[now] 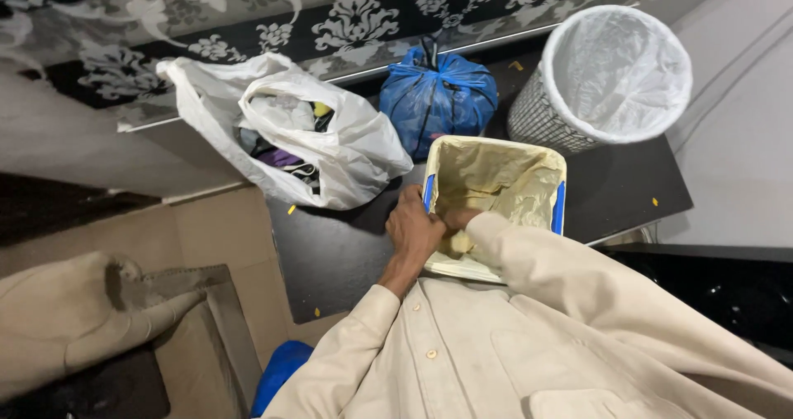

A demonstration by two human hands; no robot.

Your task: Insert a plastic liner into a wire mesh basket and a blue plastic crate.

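Where the dark floor (pixel 347 254) met the patterned black-and-white wall, we found a small rectangular bin with blue corners and a yellowish plastic liner (pixel 496 192) standing between our arms. Our left hand (pixel 413 229) sat on the bin's near left rim, fingers curled over the liner's edge and pinching it against the rim. Our right hand (pixel 458 221) was mostly hidden behind its cream sleeve; it reached in at the near edge of the liner, touching it, but we could not tell whether its fingers were spread or pressed together.

Just beyond the bin lay a knotted blue plastic bag (pixel 438 97), touching the bin's far rim. To its right stood a round wire-mesh basket lined with a white plastic bag (pixel 611 72), upright, apart from the bin. To the left, an open white plastic carrier bag stuffed with clothes (pixel 289 134) slumped on the floor, near our left hand but not touching it. Flattened brown cardboard (pixel 215 237) lay at lower left, beside a beige cushion (pixel 74 311).
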